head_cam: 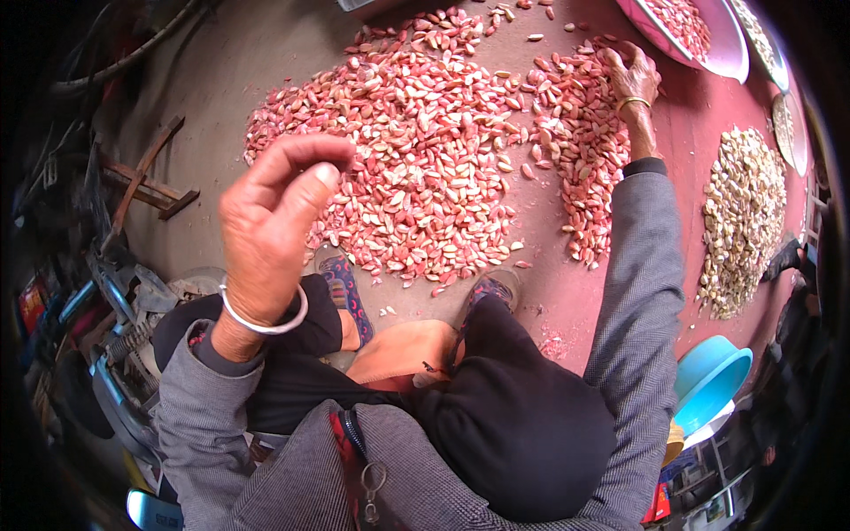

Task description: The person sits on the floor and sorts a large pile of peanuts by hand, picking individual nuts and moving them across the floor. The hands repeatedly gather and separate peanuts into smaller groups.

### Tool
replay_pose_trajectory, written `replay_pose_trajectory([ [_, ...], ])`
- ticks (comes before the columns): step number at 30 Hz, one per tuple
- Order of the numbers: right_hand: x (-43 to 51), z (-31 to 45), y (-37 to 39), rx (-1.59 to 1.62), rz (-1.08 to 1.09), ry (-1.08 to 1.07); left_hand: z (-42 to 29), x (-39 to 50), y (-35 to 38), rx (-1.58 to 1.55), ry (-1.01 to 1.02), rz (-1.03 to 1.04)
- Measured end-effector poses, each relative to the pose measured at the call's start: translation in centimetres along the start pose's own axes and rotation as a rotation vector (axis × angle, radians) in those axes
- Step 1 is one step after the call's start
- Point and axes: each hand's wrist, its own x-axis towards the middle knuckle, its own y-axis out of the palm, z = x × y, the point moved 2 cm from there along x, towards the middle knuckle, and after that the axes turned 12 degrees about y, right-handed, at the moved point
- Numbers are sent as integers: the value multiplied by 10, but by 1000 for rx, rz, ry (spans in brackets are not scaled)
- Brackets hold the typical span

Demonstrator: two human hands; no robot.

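A broad heap of pink-skinned garlic cloves (418, 159) lies on the floor in front of my feet. My left hand (279, 206), with a pale bangle at the wrist, is raised over the heap's near left side. Its fingers are curled with a gap to the thumb, and nothing shows between them. My right hand (634, 73) reaches to the far end of a narrower heap of redder cloves (584, 159). Its fingertips touch the cloves there; whether they pinch one cannot be made out.
A pink basin (727, 56) holding red cloves stands beyond my right hand. Farther right lies a heap of pale cloves (744, 219), with another person's dark sleeve (783, 259) near it. A blue basin (710, 378) is by my right elbow. A wooden frame (143, 176) lies left.
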Motion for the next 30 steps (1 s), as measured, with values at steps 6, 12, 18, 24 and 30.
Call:
replay_pose_trajectory([
  [6, -30, 13, 1, 36, 11, -210, -11, 14, -19, -340, -133, -89],
  [12, -85, 34, 17, -225, -7, -281, -23, 18, -26, -379, -120, -7],
  [18, -117, 40, 21, -149, -80, -432, -29, 19, -34, -381, -97, 1],
  [24, -112, 35, 27, -92, -44, -440, -22, 21, -40, -413, -95, 38],
  [30, -114, 33, 34, -118, -1, -402, -13, 22, -43, -359, -135, 38],
])
